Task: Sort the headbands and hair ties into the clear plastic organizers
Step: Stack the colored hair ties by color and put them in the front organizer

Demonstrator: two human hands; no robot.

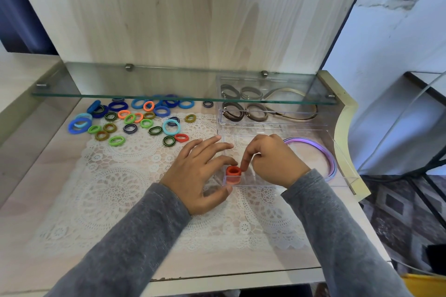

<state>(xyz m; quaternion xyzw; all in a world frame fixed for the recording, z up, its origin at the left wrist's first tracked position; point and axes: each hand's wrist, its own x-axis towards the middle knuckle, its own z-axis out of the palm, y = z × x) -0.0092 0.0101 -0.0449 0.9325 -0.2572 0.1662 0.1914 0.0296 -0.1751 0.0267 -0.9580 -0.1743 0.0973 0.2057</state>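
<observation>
Left hand, in a grey sleeve, lies palm down with its fingers spread and relaxed, gripping nothing. Its fingertips reach over the left end of the near organizer, and its thumb lies at that organizer's front left corner. Right hand hangs over the same organizer with the index finger straight and pointing down, its tip touching the right side of the red ties; its other fingers are curled in and hold nothing.

At far left, loose ties in blue, green, orange, olive and striped dark colours lie scattered at the back of the table. Some sit on the bare wood and some on the far edge of a white lace mat. One red loose tie lies nearest the left hand. A glass shelf runs across above the back of the table, over the farthest ties.

At centre, the red ties stand as a small stack in the front left compartment of the near organizer, between the two hands. This organizer sits partly on the mat.

To the right, purple headbands curve along the right part of the near organizer, beyond the right hand. Behind it, a far organizer sits under the shelf. It holds brown ties and grey ties side by side, with a gold headband at its right end.
</observation>
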